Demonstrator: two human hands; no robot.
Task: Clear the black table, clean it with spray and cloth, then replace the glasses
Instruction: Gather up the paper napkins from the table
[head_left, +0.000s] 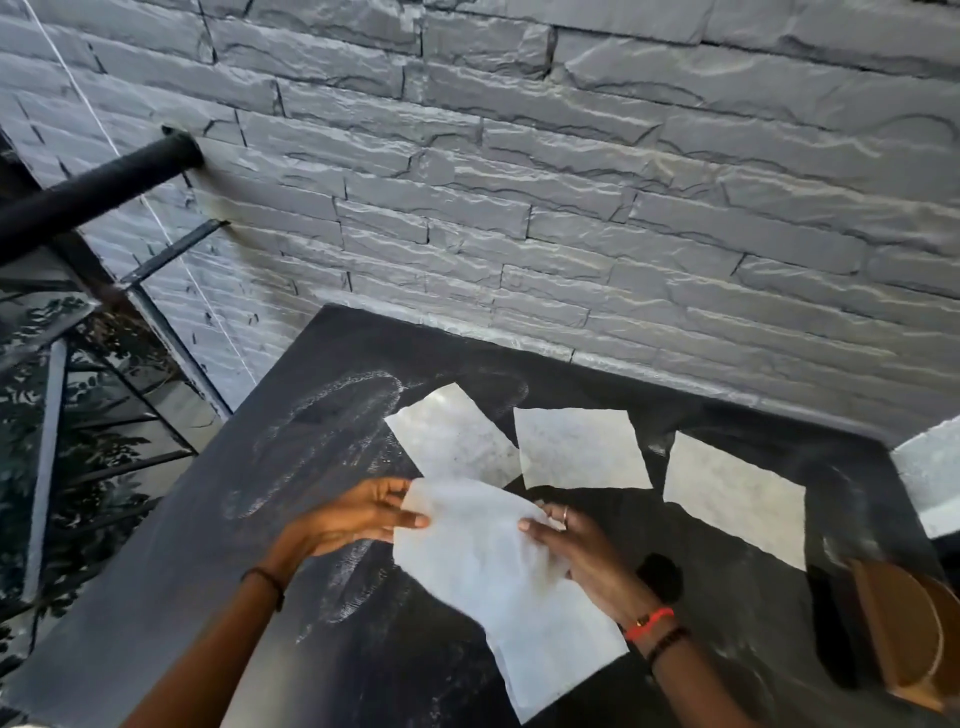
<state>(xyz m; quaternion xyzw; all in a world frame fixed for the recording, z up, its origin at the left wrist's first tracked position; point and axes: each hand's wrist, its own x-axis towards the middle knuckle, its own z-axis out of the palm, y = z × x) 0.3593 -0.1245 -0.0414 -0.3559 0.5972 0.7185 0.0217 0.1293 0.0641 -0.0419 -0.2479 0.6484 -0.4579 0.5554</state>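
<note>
White cloth (498, 571): held above the near middle of the black tabletop (208, 571), hanging towards the near edge; left hand (358, 514) pinches its left edge, thumb on top; right hand (587, 556) pinches its right edge; whitish wipe streaks (332, 415) far left; three pale four-sided patches (576, 447) beyond the cloth; brown wooden object (904, 639) near right; grey stone wall (571, 208) behind.

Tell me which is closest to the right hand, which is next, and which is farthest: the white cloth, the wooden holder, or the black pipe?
1. The white cloth: held in the right hand itself.
2. The wooden holder: low on the right side.
3. The black pipe: far off on the upper left, meeting the wall.
</note>
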